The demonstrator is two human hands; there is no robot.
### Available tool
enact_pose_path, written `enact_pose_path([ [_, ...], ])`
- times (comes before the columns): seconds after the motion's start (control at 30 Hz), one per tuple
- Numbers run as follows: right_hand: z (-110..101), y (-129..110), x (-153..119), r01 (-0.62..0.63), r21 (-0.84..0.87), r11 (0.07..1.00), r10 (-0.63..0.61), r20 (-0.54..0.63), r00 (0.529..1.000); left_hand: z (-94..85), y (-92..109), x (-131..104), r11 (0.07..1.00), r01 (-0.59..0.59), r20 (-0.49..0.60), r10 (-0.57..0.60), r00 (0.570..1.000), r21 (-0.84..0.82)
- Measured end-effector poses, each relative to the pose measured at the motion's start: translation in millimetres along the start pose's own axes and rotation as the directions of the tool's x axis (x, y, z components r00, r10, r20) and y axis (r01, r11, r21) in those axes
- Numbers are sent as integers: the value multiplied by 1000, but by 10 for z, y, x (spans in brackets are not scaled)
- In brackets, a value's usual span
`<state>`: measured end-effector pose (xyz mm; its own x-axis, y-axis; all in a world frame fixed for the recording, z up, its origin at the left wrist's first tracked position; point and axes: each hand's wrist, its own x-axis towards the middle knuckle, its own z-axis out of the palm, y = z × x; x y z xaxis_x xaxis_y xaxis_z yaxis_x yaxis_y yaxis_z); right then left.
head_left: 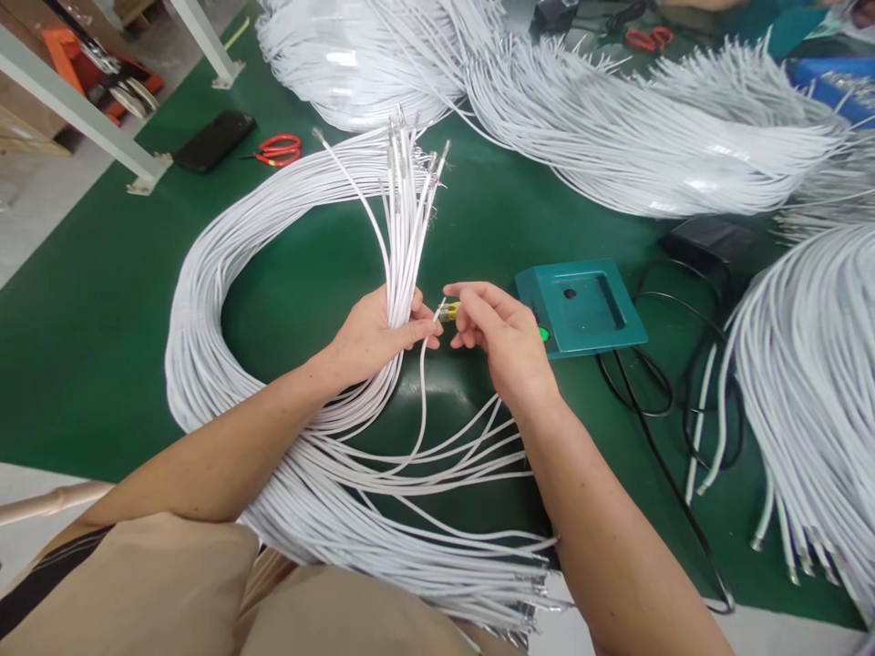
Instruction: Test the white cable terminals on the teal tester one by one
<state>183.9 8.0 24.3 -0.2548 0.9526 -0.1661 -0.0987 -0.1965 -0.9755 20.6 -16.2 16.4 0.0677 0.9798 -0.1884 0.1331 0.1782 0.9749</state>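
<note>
My left hand point(375, 333) is wrapped round an upright bundle of white cables point(405, 246). Its thumb and a finger also pinch one single white cable point(423, 383) just below its tip. My right hand point(496, 333) is at that tip, fingers curled round a small yellow piece point(449, 312) that is mostly hidden by them. The yellow piece meets the cable end; whether it is fastened there I cannot tell. The bundle's upper ends show bare, silvery strands, and its length loops to the left over the green table point(301, 292).
Right of my hands stands a teal device point(581, 305) with a green light and black cord. Large cable heaps point(643, 137) lie at the back, another point(813, 364) at right. Red-handled snips point(279, 149) and a black phone point(215, 141) lie back left. Loose cables point(437, 547) lie near my lap.
</note>
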Motion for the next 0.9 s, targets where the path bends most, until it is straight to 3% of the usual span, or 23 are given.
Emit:
enact_pose_path([
  [0.23,5,-12,-9,5,-55,998,-4,21,1000,20,15,-18,999,-5,60,7,998,-37],
  [0.43,5,-10,-6,-18,-131,991,22,27,999,20,-24,-16,1000,-27,40,27,999,7],
  [0.9,-29,-53,-7,-112,-16,994,113,38,993,7,-12,-16,997,-44,13,44,999,60],
])
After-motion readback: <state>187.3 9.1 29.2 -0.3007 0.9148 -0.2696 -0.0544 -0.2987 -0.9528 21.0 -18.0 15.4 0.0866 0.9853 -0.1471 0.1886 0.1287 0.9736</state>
